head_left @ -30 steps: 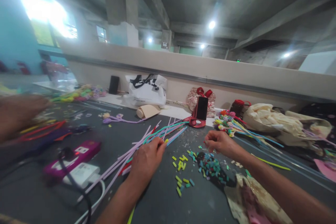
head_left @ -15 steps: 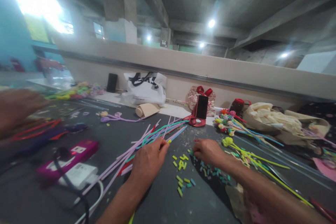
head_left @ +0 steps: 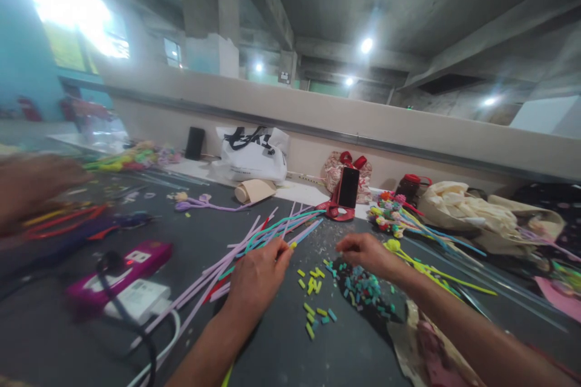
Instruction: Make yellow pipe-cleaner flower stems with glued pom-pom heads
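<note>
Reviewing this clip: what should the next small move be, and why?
Probably lower the right hand to the blue-green pieces and pinch one: it is right by that pile, with no piece discernible in its grip, while the left hand pinches a yellow tip, so the right seems freer.

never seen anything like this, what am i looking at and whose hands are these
There's no machine here: these are one person's bare hands, seen by a camera worn on their head, looking forward and down. The left hand pinches something with a small yellow tip. The right hand hangs over a heap of blue-green bits; whether it holds any is unclear. On the dark table lie yellow-green bits and lilac strips. The blurred hand at the far left belongs to someone else.
</note>
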{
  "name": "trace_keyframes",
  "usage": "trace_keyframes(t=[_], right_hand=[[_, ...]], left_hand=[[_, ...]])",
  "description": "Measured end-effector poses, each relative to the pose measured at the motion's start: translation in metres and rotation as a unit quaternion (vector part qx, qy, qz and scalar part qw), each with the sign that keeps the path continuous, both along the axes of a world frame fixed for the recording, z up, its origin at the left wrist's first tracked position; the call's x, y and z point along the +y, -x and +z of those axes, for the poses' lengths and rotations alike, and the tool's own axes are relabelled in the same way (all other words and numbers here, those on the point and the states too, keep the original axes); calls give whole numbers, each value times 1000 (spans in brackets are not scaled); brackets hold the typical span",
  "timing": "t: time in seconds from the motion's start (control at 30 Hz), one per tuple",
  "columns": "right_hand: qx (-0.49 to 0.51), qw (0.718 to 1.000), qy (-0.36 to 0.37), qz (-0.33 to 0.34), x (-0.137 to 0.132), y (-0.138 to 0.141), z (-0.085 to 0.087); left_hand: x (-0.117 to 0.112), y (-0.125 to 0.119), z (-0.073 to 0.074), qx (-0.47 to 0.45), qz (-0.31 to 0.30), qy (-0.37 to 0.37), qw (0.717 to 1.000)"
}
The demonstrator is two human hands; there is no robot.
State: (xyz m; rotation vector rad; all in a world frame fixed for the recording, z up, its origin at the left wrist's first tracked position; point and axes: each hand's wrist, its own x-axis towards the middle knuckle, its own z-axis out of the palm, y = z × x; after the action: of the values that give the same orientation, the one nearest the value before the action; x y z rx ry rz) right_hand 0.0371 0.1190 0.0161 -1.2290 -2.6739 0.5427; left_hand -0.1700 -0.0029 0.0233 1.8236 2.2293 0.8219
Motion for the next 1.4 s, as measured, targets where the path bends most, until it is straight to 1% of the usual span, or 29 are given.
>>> trace_keyframes(t=[0.2, 0.4, 0.57, 0.67, 0.8, 0.93, 1.07, 1.17, 1.27, 1.4], right_hand=[[-67, 997, -22, -17, 0, 11, 0], [-111, 994, -7, -2, -2, 29, 0], [-142, 989, 7, -29, 2, 49, -7], [-131, 990, 27, -37, 6, 54, -5], [-75, 994, 75, -33, 8, 45, 5], [0, 990, 139, -34, 2, 31, 13], [71, 979, 191, -26, -8, 20, 16], [110, 971, 210, -14, -15, 14, 16], [119, 970, 210, -3, -25, 11, 13], [69, 976, 203, 44, -42, 6, 12]], left_hand=[[-1, 1, -1, -7, 1, -3, 1000], [-1, 0, 0, -16, -4, -5, 1000], [-2, 2, -1, -18, -3, -16, 1000], [-2, 2, -2, -24, -3, -13, 1000], [-2, 2, -1, -31, -2, -15, 999], [-2, 2, -2, -29, -8, -28, 999], [-2, 3, -2, -28, -11, -29, 999], [-1, 3, -3, -24, -11, -33, 999], [0, 3, -3, -20, -14, -29, 999], [-1, 2, -2, -18, -14, -20, 1000]])
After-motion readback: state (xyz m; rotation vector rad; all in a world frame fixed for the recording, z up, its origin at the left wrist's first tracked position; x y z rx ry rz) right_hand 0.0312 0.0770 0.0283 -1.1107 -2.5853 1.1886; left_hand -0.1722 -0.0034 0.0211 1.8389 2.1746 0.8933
